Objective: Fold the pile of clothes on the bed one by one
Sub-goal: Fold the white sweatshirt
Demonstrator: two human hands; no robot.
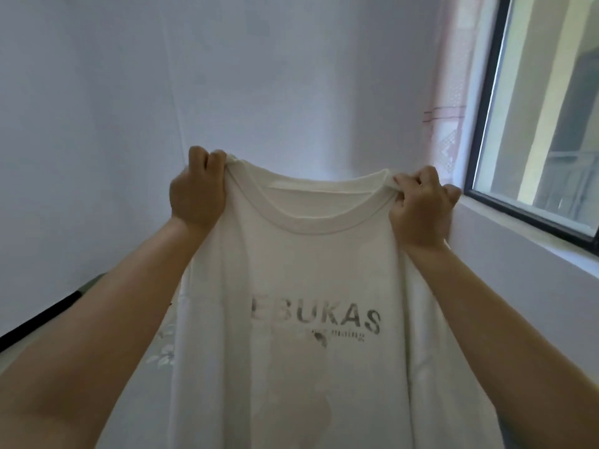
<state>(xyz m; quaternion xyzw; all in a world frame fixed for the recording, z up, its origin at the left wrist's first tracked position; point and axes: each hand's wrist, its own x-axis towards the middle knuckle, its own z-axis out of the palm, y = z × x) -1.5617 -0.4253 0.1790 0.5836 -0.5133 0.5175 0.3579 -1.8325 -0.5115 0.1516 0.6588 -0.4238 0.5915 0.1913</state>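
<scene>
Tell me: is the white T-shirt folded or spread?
Spread: both hands, left and right, grip the white T-shirt at its shoulders; it hangs open.

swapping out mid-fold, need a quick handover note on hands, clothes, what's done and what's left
Left hand: grips the left shoulder of the white cotton t-shirt with worn grey lettering.
Right hand: grips the other shoulder, beside the ribbed collar.
The t-shirt hangs raised in front of the pale wall, printed side toward the camera, a black-framed window at right.
Done: shirt picked up and spread out. No folds in it yet.
Left: lay it down and fold it. The bed and pile are mostly hidden behind the shirt.
</scene>
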